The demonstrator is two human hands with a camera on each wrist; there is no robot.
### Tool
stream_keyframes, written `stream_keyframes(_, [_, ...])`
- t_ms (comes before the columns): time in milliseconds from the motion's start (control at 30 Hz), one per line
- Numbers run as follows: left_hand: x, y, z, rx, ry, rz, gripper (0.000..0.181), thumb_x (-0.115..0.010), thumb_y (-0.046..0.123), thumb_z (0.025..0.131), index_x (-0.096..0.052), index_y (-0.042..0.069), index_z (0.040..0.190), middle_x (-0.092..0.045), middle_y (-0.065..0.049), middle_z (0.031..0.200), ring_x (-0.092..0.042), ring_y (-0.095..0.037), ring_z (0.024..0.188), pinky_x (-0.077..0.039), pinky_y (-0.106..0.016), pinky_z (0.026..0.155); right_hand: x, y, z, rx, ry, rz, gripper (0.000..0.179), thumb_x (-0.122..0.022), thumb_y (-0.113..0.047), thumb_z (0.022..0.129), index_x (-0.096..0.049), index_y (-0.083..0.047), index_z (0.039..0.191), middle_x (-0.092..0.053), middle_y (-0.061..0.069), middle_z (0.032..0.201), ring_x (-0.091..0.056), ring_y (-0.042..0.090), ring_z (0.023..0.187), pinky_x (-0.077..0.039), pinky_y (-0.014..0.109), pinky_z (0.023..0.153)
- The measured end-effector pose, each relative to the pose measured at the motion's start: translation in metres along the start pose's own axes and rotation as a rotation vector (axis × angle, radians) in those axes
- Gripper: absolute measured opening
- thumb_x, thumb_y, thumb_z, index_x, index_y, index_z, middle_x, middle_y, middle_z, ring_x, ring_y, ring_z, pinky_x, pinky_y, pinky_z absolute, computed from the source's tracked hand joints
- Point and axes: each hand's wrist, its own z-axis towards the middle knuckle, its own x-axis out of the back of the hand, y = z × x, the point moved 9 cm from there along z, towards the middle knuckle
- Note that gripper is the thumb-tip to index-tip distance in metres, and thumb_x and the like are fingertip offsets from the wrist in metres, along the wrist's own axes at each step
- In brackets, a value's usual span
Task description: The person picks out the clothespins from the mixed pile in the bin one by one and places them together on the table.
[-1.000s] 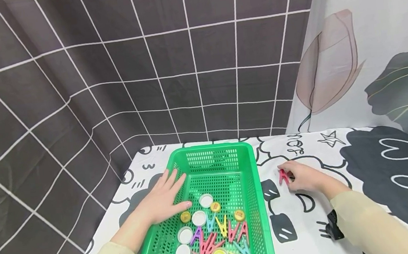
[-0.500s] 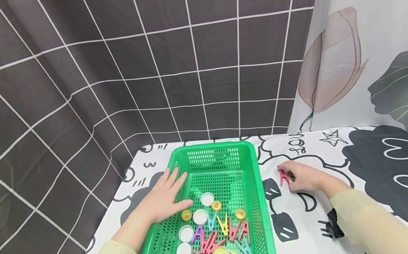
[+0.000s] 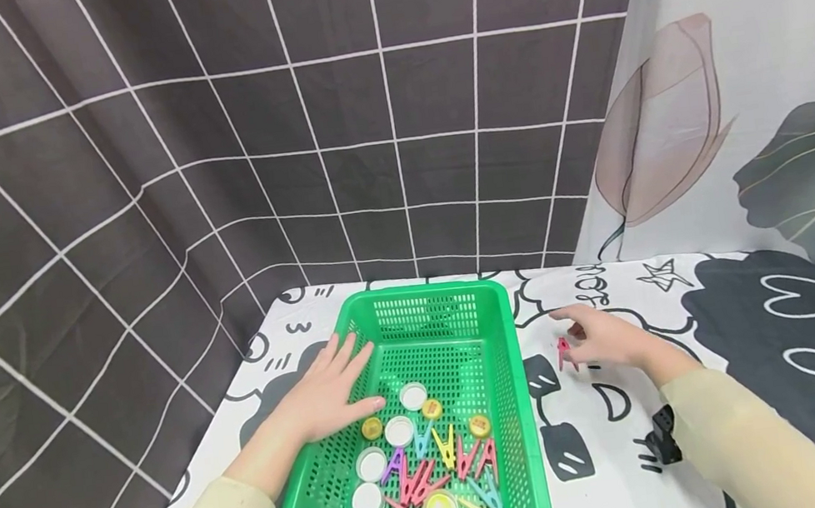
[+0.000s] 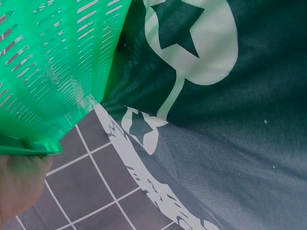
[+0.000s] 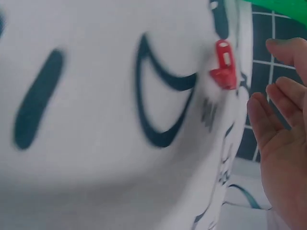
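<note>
A small red clothespin (image 3: 565, 352) is on the patterned cloth to the right of the green basket (image 3: 513, 409). My right hand (image 3: 606, 338) hovers just beside and above it, fingers loosely bent and apart from it. In the right wrist view, a gap shows between the clothespin (image 5: 225, 65) and the hand (image 5: 285, 143). My left hand (image 3: 326, 397) lies with spread fingers over the basket's left rim. The left wrist view shows part of that hand (image 4: 21, 184) against the basket's edge (image 4: 36, 146).
Inside the basket lie white caps (image 3: 400, 432), yellow caps (image 3: 479, 426), and several clothespins in red, yellow, blue and purple, such as a yellow one (image 3: 445, 448). A dark gridded curtain (image 3: 430, 117) hangs behind the table, with a white printed one (image 3: 690, 88) at right.
My right hand has let go of the red clothespin and lifted slightly up and away from it. The clothespin stays on the cloth. My left hand keeps its place on the basket.
</note>
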Motion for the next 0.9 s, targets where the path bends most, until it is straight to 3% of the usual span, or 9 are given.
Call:
stream_keyframes(300, [-0.001, -0.001, 0.0, -0.002, 0.012, -0.003, 0.083, -0.051, 0.058, 0.088, -0.022, 0.011, 0.15, -0.011, -0.018, 0.155, 0.001, -0.037, 0.141, -0.013, -0.054, 0.11, 0.021, -0.036, 0.019, 0.044, 0.051, 0.009, 0.064, -0.067, -0.025, 0.079, -0.046, 0.003, 0.133, -0.052, 0.022, 0.126, -0.057, 0.033, 0.104, -0.048, 0.049, 0.087])
stream_keyframes(633, [0.002, 0.0, 0.001, -0.009, 0.011, 0.01, 0.087, -0.044, 0.066, 0.087, -0.022, 0.011, 0.15, -0.011, -0.019, 0.154, 0.0, -0.038, 0.141, -0.014, -0.054, 0.11, 0.024, -0.069, 0.04, 0.096, 0.065, 0.036, 0.061, -0.067, -0.022, 0.079, -0.048, 0.001, 0.132, -0.054, 0.017, 0.123, -0.056, 0.028, 0.099, -0.051, 0.042, 0.081])
stream_keyframes(900, [0.002, 0.002, 0.001, -0.019, 0.012, 0.005, 0.084, -0.05, 0.059, 0.088, -0.024, 0.008, 0.149, -0.013, -0.02, 0.153, -0.001, -0.04, 0.14, -0.015, -0.055, 0.11, 0.021, -0.102, 0.051, 0.107, 0.001, 0.013, 0.058, -0.067, -0.025, 0.079, -0.052, -0.001, 0.13, -0.059, 0.012, 0.112, -0.056, 0.024, 0.092, -0.05, 0.034, 0.069])
